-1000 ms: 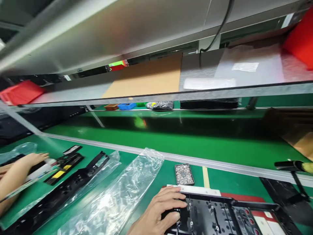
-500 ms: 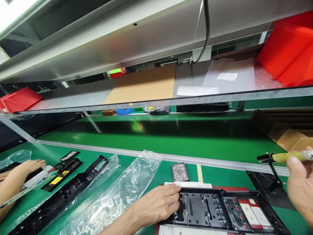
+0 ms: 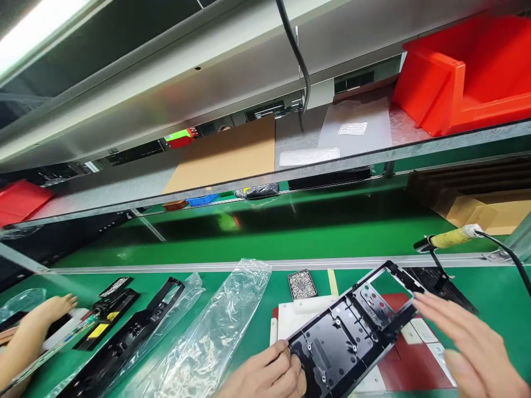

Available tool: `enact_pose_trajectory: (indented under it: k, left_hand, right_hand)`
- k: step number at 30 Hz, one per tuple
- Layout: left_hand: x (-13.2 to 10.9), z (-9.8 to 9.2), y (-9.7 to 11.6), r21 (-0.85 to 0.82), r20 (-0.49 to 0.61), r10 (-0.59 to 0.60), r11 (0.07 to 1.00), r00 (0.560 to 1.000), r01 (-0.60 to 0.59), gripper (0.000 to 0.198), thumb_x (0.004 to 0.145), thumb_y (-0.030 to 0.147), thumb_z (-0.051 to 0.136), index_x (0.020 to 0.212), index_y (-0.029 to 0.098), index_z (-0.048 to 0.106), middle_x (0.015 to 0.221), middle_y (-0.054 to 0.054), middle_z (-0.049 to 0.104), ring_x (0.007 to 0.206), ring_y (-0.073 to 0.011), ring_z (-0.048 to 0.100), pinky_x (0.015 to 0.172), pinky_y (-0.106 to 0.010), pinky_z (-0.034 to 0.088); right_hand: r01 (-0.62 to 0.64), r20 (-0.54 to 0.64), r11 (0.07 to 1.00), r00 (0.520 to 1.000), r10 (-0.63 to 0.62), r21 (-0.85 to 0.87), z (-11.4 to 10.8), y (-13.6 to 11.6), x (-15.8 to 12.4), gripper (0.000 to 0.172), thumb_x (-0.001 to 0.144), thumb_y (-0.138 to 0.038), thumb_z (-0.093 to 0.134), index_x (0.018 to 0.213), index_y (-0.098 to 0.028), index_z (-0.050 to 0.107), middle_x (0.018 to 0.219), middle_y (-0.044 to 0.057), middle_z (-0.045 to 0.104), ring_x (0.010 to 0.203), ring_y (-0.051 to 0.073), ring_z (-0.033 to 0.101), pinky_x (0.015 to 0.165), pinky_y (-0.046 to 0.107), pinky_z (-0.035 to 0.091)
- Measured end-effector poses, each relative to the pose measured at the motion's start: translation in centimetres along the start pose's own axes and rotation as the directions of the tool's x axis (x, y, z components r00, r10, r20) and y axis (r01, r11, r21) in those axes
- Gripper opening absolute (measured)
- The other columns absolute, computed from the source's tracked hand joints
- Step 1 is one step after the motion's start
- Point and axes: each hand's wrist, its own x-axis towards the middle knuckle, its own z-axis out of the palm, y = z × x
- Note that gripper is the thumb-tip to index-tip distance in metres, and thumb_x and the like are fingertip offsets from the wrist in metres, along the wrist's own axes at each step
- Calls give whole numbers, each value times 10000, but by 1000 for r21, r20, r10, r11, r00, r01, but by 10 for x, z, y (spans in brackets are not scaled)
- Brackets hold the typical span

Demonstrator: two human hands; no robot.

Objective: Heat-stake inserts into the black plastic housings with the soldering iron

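A black plastic housing is tilted up off a white and red fixture, its open side with posts and slots facing me. My left hand is closed on its near left end, the thumb hidden. My right hand has its fingers stretched out, fingertips at the housing's right edge; whether they touch it I cannot tell. Behind it, a yellow-handled tool, apparently a soldering iron, rests in a black stand. A small tray of metal screws sits behind the fixture.
Clear plastic bags and a long black part lie to the left. Another person's hand works at the far left beside a circuit board strip. Overhead runs a shelf with a red bin. A brown carton stands back right.
My right hand has let go of the yellow-handled tool, now in its stand, and moved left to the housing. The housing has been lifted and turned off the fixture. The view has tilted.
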Motion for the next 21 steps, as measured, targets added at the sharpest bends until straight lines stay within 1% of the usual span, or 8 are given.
enact_pose_trajectory:
  k: [2,3,5,8,13,17,21]
  left_hand:
    - [-6,2,13,0,-42,-24,1000,999,24,264,1144,70,514,1096,153,761,1036,-18,767,892,-149,715,1028,-300,613]
    - [-10,3,19,-4,-40,-38,999,998,38,262,1144,74,515,1114,159,761,1047,-17,772,909,-150,721,1031,-303,617]
    - [-15,2,28,-6,-56,-52,999,997,52,280,1152,84,495,1138,163,764,1070,-22,781,949,-161,739,1003,-307,637]
    - [-20,0,37,-2,-101,-63,998,993,63,338,1161,78,447,1144,158,775,1077,-30,795,970,-168,760,957,-307,662]
    - [-23,4,49,-18,-213,-123,992,969,122,281,1145,80,522,1093,153,789,996,-20,799,951,-148,765,977,-285,674]
    - [-24,8,58,-46,-241,-166,986,956,160,230,1119,71,587,1052,146,794,965,-16,800,912,-135,762,1021,-280,673]
    - [-25,6,62,-62,-258,-200,980,945,190,234,1120,65,586,1026,140,788,960,-16,792,889,-135,758,972,-285,684]
  right_hand:
    - [78,79,995,993,-83,65,2,-14,0,576,1078,-280,478,1644,-333,570,1643,35,632,1483,349,606,1299,536,383]
    - [114,98,990,988,-122,80,4,-18,2,573,1073,-268,498,1640,-309,574,1657,34,618,1500,329,589,1332,498,343]
    - [177,103,981,977,-184,76,8,-22,5,571,1066,-241,522,1634,-270,576,1663,44,607,1517,298,567,1375,450,291]
    - [246,91,967,964,-252,71,11,-20,8,580,1049,-223,547,1627,-250,582,1632,69,625,1514,294,559,1415,477,235]
    - [302,88,950,947,-308,76,10,-17,5,570,1053,-241,519,1617,-240,595,1612,95,636,1491,302,582,1416,504,241]
    - [311,100,947,943,-318,80,9,-17,4,545,1060,-278,534,1596,-226,613,1613,110,634,1489,319,585,1421,517,233]
    - [315,112,946,940,-322,78,10,-18,5,530,1058,-284,551,1581,-237,626,1615,104,637,1493,328,591,1420,523,247]
